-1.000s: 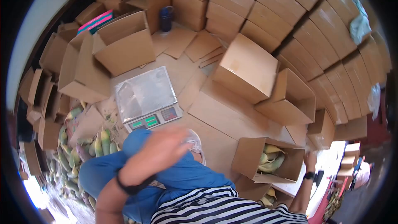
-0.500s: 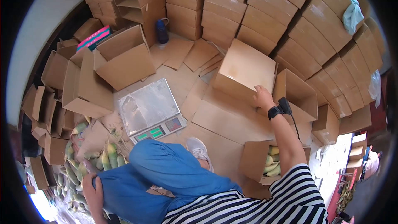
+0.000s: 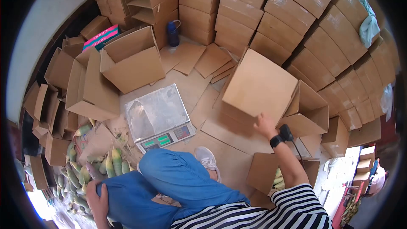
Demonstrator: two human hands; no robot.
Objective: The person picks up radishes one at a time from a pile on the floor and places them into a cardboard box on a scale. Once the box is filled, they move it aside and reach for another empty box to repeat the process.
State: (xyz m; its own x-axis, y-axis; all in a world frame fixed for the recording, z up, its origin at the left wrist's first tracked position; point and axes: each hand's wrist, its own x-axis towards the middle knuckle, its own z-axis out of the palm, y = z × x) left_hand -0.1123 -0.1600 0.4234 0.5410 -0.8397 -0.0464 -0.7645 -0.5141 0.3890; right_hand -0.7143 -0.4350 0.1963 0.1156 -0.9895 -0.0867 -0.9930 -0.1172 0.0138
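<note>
At the near edge of a closed cardboard box (image 3: 260,82), my right hand (image 3: 266,126) has its fingers bent against the cardboard; some fingertips are hard to make out. The box is tilted, its broad top facing me. A black watch and a small black device with a cable are on my right wrist. My left hand (image 3: 98,199) rests on my knee in blue trousers (image 3: 135,195), fingers apart and holding nothing. Green radishes (image 3: 113,163) lie on the floor beside that knee. A silver scale (image 3: 157,112) with lit green displays stands between the boxes.
An open box (image 3: 307,112) stands right of the tilted one, and another (image 3: 263,171) with pale green produce is nearer me. Open boxes (image 3: 133,65) stand at the left. Stacked cartons (image 3: 241,2) line the back, with a blue bottle (image 3: 173,34) before them.
The closed box has tilted and come nearer, with my right hand still at its near edge. My left hand stays on my knee. The whole view has shifted slightly.
</note>
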